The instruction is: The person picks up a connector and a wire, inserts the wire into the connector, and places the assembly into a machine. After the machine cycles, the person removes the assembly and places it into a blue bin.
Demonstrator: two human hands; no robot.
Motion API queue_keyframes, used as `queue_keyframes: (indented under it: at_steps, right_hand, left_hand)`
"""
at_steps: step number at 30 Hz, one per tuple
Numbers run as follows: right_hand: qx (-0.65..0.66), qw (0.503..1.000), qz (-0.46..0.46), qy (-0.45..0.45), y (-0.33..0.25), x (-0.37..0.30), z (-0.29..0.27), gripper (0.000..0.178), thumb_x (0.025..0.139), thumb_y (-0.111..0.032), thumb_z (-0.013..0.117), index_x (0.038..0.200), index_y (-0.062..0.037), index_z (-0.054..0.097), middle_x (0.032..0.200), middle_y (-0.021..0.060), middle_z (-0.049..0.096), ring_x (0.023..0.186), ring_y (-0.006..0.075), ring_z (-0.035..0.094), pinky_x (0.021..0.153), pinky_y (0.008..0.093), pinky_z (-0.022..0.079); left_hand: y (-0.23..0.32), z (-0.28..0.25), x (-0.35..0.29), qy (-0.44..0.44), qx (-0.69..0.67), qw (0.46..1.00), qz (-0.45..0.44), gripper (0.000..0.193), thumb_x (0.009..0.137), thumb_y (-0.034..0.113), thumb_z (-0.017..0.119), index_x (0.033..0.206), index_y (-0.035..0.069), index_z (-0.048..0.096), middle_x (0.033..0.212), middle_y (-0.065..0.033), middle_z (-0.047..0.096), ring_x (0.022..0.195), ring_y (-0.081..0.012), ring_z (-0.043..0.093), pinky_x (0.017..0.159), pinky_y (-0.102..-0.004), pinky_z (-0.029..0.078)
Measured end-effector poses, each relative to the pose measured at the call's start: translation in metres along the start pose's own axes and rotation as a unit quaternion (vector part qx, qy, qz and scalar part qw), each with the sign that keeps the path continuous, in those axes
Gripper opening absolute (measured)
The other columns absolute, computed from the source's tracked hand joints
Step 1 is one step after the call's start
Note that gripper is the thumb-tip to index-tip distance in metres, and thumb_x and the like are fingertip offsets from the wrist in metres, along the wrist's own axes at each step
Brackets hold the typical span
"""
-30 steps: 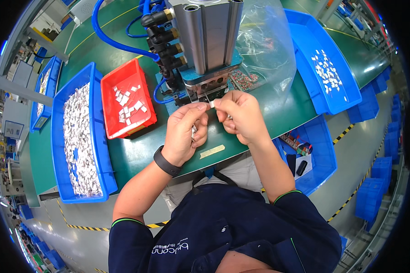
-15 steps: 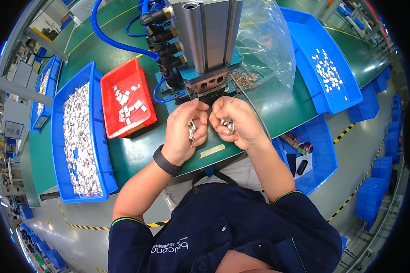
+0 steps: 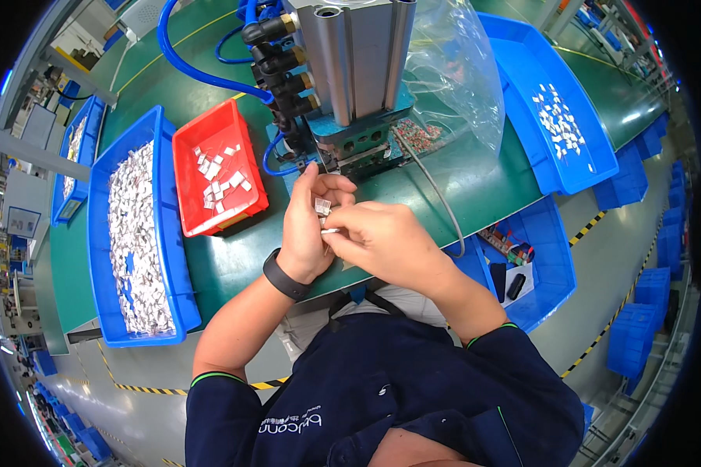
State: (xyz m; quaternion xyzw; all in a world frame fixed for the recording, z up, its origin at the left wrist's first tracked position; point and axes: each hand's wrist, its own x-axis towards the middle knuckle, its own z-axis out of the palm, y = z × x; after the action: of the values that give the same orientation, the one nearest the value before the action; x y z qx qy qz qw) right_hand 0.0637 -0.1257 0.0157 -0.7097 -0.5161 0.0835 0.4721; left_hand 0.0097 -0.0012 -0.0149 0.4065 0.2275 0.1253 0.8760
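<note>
My left hand, a dark band on its wrist, is cupped with its fingers curled in front of the press. Small white rectangular parts lie in its palm. Over that palm, my right hand is closed, its thumb and forefinger pinching one small white part. The right palm is turned away, so anything more inside it is hidden. Just beyond both hands stands a pneumatic press with a grey metal cylinder and a teal base.
Left of the press, a red tray and a long blue bin hold white parts. Another blue bin at the right holds more. A clear plastic bag, blue air hoses and a grey cable surround the press.
My right hand has moved left and down from the press front to my left palm, where it pinches a part. My left fingers have opened somewhat, showing the parts in the palm.
</note>
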Motion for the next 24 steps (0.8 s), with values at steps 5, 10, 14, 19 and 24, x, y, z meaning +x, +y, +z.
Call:
queue_keyframes:
  at_steps: [5,10,14,19,24]
  right_hand:
    - [0.36,0.904,0.212,0.092,0.016,0.002,-0.007,0.012,0.086,-0.009,0.066,0.09,0.0026,0.068,0.065,0.0015,0.061,0.049,0.0062,0.052,0.044,0.0223,0.039]
    - [0.567,0.747,0.291,0.192,0.031,0.004,-0.004,0.01,0.087,-0.009,0.065,0.088,0.0011,0.065,0.066,0.004,0.059,0.042,0.0016,0.04,0.034,0.0183,0.024]
    - [0.59,0.726,0.286,0.207,0.028,0.004,-0.001,0.009,0.088,-0.008,0.064,0.087,0.0001,0.061,0.069,0.0055,0.06,0.041,0.0019,0.039,0.033,0.0186,0.024]
    - [0.534,0.776,0.291,0.167,0.027,-0.001,-0.002,0.01,0.088,-0.008,0.064,0.086,-0.0003,0.058,0.07,0.0074,0.061,0.041,0.0011,0.039,0.034,0.0181,0.023]
    - [0.519,0.786,0.313,0.124,0.029,0.002,-0.011,0.014,0.088,-0.009,0.063,0.08,-0.0006,0.055,0.067,0.0083,0.059,0.04,0.0025,0.037,0.033,0.0188,0.024]
  left_hand:
    - [0.009,-0.006,-0.004,-0.134,-0.105,0.981,-0.093,0.049,0.098,0.049,0.039,0.093,0.005,0.059,0.066,-0.0041,0.055,0.04,-0.0089,0.039,0.032,-0.0216,0.023]
    - [0.008,0.0,-0.009,-0.101,-0.043,0.992,-0.067,0.03,0.097,0.034,0.05,0.099,0.005,0.059,0.071,-0.003,0.054,0.041,-0.0071,0.037,0.033,-0.0206,0.023]
    - [0.005,0.0,-0.009,-0.113,-0.02,0.993,-0.033,0.012,0.092,0.012,0.06,0.101,0.005,0.058,0.074,-0.0023,0.055,0.041,-0.0056,0.036,0.034,-0.0201,0.023]
    - [0.004,-0.004,-0.007,-0.064,-0.023,0.998,-0.009,0.014,0.092,0.015,0.062,0.1,0.003,0.06,0.073,-0.0012,0.055,0.043,-0.0052,0.037,0.035,-0.0201,0.024]
    - [0.009,-0.001,-0.007,-0.069,-0.034,0.997,-0.019,0.02,0.095,0.021,0.059,0.098,0.002,0.059,0.072,-0.0009,0.054,0.043,-0.0058,0.036,0.035,-0.0203,0.023]
